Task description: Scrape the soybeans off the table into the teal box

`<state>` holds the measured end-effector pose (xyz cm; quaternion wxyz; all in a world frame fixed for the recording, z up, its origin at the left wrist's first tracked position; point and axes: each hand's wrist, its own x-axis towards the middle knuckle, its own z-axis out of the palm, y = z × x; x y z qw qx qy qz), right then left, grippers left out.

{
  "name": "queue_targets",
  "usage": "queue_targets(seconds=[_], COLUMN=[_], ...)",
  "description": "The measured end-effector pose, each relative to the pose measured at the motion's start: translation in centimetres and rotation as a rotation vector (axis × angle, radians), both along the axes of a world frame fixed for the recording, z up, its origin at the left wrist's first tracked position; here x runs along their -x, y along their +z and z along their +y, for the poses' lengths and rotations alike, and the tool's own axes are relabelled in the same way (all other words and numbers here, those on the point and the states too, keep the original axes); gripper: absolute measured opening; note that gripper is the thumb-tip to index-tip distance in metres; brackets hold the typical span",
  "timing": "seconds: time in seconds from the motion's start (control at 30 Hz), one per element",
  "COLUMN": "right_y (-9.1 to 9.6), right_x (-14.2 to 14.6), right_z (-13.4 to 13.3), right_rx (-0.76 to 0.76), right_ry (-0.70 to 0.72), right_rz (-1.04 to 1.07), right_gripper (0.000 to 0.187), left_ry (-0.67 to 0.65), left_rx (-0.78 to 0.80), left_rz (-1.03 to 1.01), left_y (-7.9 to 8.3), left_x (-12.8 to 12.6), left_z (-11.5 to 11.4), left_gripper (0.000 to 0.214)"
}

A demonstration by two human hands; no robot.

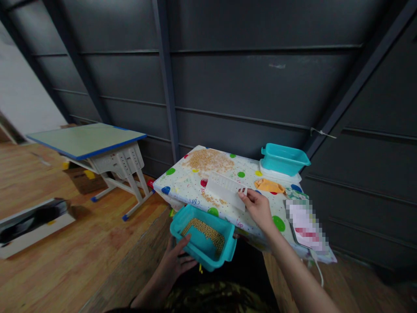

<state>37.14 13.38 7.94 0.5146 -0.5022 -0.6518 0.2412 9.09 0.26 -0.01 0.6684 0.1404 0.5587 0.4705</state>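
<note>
My left hand (174, 263) grips a teal plastic tub (195, 245) from below and holds it just under the near edge of a small table (182, 184) covered in a dotted cloth. Yellow beans (208, 232) lie in the tub. My right hand (259, 206) is shut on one end of a white plastic strip (224, 189), which rests on the cloth by a few scattered beans (213, 200). A larger heap of beans (208, 160) lies at the table's far left.
A second teal tub (283, 158) stands on a white lid at the table's back right, with an orange cloth (269, 186) in front of it. A blue-edged desk (87, 141) stands to the left on the wooden floor. A dark panelled wall rises behind.
</note>
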Motion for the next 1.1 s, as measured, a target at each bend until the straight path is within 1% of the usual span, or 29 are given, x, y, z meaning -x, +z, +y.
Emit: queue_targets(seconds=[0.13,0.27,0.37,0.5,0.6,0.73,0.9,1.0,1.1], right_y=[0.1,0.3,0.2,-0.5,-0.7,-0.4,0.1,0.2,0.3], right_x=[-0.7,-1.2,-1.1,-0.4,0.3,1.0,1.7,2.4,3.0], right_z=[-2.3,-4.7,-6.4,-8.7,-10.1,-11.5,-12.7,-13.2,-13.4], right_rx=[-0.041,-0.069,-0.132,-0.266,-0.352,-0.412,-0.527,-0.548,-0.578], right_ry=[-0.120,-0.180,-0.214,-0.256,-0.266,-0.264,-0.295,-0.296,-0.310], right_rz=[-0.089,-0.186,-0.241,-0.249,-0.261,-0.306,-0.390,-0.426,-0.416], right_gripper=[0.048,0.044,0.042,0.038,0.036,0.032,0.032,0.034,0.036], left_ry=[-0.001,0.003,0.011,0.008,0.003,0.000,0.005,0.011,0.015], left_rx=[0.002,0.004,0.019,0.035,0.032,0.024,-0.002,0.007,0.011], left_rz=[0.003,-0.001,0.008,0.001,-0.002,-0.006,0.013,0.007,-0.005], left_y=[0.6,1.0,0.8,0.0,-0.1,0.5,1.3,1.2,1.0], left_x=[-0.1,-0.2,-0.3,-0.4,-0.5,-0.7,-0.9,-1.0,-1.0], left_z=[-0.1,-0.1,0.1,0.2,0.2,-0.1,-0.4,-0.3,-0.2], left_gripper=[0.086,0.085,0.085,0.082,0.081,0.077,0.079,0.079,0.076])
